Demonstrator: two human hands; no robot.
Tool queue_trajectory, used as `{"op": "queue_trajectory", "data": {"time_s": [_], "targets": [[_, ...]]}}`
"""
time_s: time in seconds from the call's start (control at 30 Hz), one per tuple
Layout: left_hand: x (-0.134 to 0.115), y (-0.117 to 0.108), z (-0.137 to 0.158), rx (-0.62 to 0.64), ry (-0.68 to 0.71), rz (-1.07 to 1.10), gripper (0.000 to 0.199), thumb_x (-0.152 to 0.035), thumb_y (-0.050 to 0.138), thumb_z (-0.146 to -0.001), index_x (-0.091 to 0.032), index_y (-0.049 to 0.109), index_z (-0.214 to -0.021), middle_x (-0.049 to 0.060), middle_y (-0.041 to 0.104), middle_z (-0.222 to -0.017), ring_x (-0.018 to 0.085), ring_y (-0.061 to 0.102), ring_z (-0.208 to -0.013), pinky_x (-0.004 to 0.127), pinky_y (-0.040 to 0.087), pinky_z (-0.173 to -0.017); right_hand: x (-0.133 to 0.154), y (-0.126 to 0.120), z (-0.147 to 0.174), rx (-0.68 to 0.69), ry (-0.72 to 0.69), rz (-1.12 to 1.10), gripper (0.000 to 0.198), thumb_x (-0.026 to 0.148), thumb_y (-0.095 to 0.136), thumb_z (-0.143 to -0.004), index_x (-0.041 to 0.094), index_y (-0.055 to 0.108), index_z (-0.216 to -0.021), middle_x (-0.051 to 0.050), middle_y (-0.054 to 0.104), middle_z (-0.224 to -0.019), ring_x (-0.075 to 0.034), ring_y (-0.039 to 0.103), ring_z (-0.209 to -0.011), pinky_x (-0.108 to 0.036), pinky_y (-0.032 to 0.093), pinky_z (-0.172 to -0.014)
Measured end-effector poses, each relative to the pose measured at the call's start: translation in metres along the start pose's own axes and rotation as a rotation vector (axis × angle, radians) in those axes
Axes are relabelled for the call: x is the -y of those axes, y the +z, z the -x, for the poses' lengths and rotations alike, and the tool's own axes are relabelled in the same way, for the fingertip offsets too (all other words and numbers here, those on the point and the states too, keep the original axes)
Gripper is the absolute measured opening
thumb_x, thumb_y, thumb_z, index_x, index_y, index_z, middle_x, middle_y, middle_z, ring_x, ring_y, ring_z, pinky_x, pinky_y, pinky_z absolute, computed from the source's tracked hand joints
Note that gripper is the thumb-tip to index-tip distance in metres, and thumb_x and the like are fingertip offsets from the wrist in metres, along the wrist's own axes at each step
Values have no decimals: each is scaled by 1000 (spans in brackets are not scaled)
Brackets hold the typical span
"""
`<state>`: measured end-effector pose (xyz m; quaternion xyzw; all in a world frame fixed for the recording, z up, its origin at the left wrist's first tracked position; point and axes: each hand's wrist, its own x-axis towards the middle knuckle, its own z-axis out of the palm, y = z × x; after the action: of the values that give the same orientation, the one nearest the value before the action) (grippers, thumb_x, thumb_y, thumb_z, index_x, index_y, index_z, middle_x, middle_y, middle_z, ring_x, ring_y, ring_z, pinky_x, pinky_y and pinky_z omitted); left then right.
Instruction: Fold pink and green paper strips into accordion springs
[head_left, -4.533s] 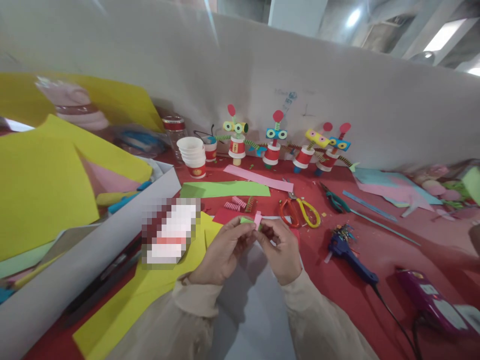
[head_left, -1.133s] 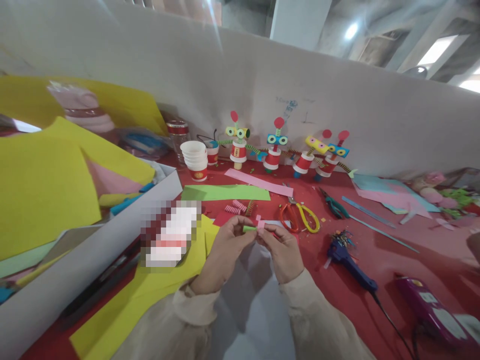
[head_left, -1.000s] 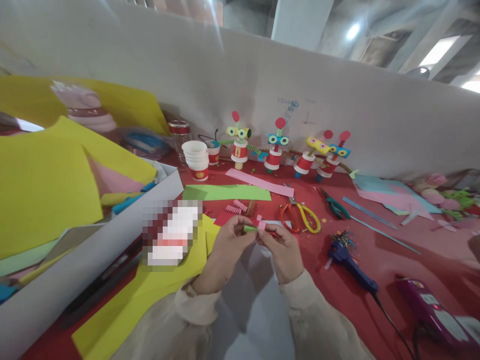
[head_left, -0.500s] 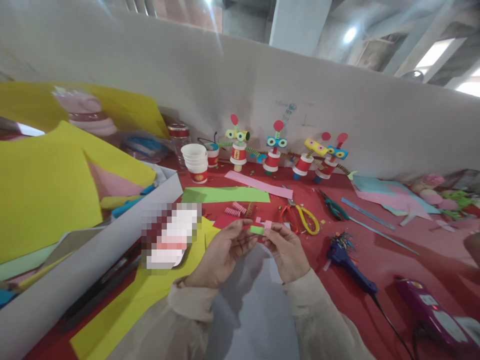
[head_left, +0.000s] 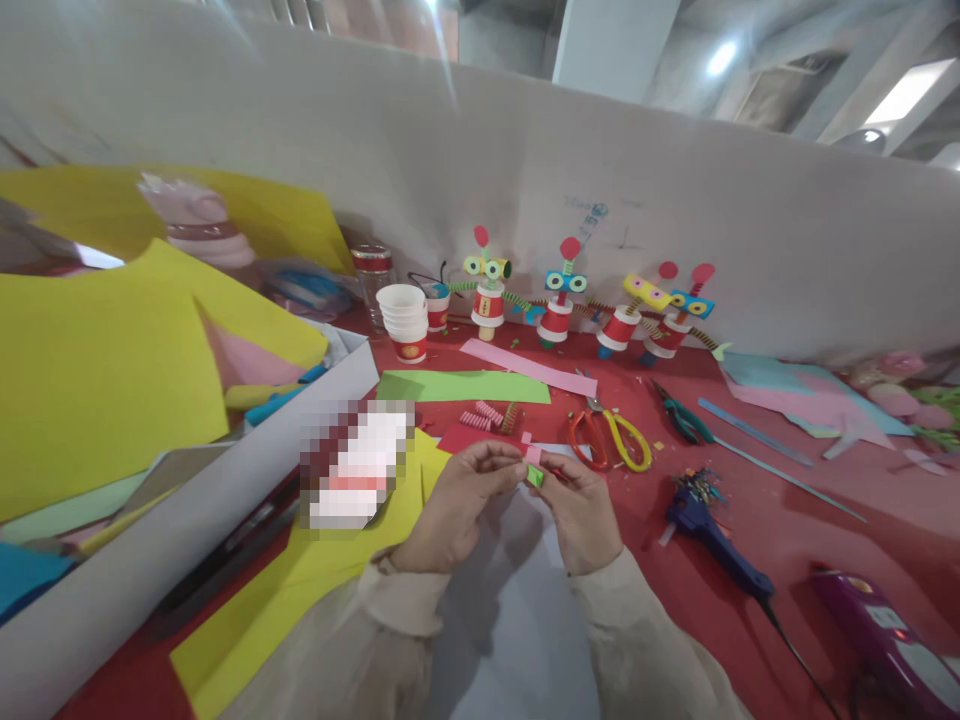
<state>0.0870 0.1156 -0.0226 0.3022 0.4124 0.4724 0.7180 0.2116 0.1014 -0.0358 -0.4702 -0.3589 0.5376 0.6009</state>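
Between my fingertips is a small folded paper strip, its green part (head_left: 535, 476) lying over or against its pink part (head_left: 532, 455). My left hand (head_left: 459, 502) pinches it from the left, thumb against the green. From the other side my right hand (head_left: 587, 512) holds it with thumb and fingers closed. Just beyond the hands lie several folded paper springs (head_left: 487, 413), pink-and-white and green-and-red. Scissors (head_left: 627, 442) with red and yellow handles rest to the right. A flat green strip (head_left: 465, 387) and a flat pink strip (head_left: 529, 366) lie farther back.
Paper-cup robot figures (head_left: 555, 320) stand along the wall beside stacked paper cups (head_left: 403, 325). On the right are pliers (head_left: 686, 415), a blue glue gun (head_left: 716, 545) with cord and a purple device (head_left: 874, 625). A white box (head_left: 247, 460) with coloured paper flanks the left.
The green part, seen lengthwise before, now shows as a small short piece. My left fingers have closed in toward the right hand. The whole view has shifted slightly.
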Motion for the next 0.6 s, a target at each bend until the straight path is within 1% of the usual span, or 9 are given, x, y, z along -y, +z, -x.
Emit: {"op": "queue_trajectory", "data": {"time_s": [0.1, 0.23, 0.3, 0.37, 0.47, 0.53, 0.6], "targets": [[-2, 1, 1, -1, 16, -16, 26, -20, 78, -54, -15, 63, -75, -1, 63, -65, 10, 57, -60, 22, 41, -59, -1, -2, 1, 33, -72, 60, 18, 28, 74, -62, 20, 74, -78, -3, 66, -77, -13, 55, -64, -27, 44, -59], [-4, 2, 1, -19, 49, -14, 25, -23, 77, -56, -15, 63, -75, -1, 64, -66, 10, 57, -58, 22, 42, -59, -3, -5, 1, 116, -165, 157, 19, 30, 66, -72, 24, 73, -89, -4, 63, -86, -16, 56, -73, -30, 46, -67], [-4, 3, 1, -39, 61, -4, 25, -24, 77, -56, -15, 63, -75, 0, 65, -69, 10, 57, -61, 22, 42, -60, -3, -5, 2, 154, -181, 163, 21, 29, 65, -73, 25, 71, -93, -4, 62, -90, -18, 56, -80, -31, 46, -73], [-4, 4, 0, -69, 72, 6, 25, -23, 77, -56, -15, 63, -74, 1, 65, -70, 11, 58, -64, 23, 43, -62, -3, -4, 4, 179, -169, 153, 25, 27, 69, -70, 25, 70, -94, -4, 61, -93, -19, 56, -84, -32, 46, -77], [-3, 6, 0, -86, 96, 27, 25, -20, 77, -55, -15, 63, -75, 0, 65, -71, 11, 58, -64, 24, 44, -65, -3, -1, 4, 144, -116, 90, 26, 30, 70, -70, 23, 69, -95, -4, 63, -87, -18, 58, -79, -33, 47, -77], [-1, 7, 0, -73, 109, 49, 23, -20, 76, -56, -15, 63, -75, 1, 65, -73, 11, 58, -66, 24, 44, -67, -4, 1, 4, 87, -99, 40, 23, 31, 67, -72, 23, 67, -94, -2, 64, -83, -17, 59, -75, -34, 48, -76], [1, 8, 0, -55, 117, 68, 21, -20, 75, -58, -16, 63, -76, 1, 65, -74, 11, 58, -67, 25, 44, -69, -4, 2, 3, 45, -107, 22, 17, 30, 68, -72, 22, 66, -88, -1, 65, -80, -15, 60, -73, -32, 49, -74]]}}
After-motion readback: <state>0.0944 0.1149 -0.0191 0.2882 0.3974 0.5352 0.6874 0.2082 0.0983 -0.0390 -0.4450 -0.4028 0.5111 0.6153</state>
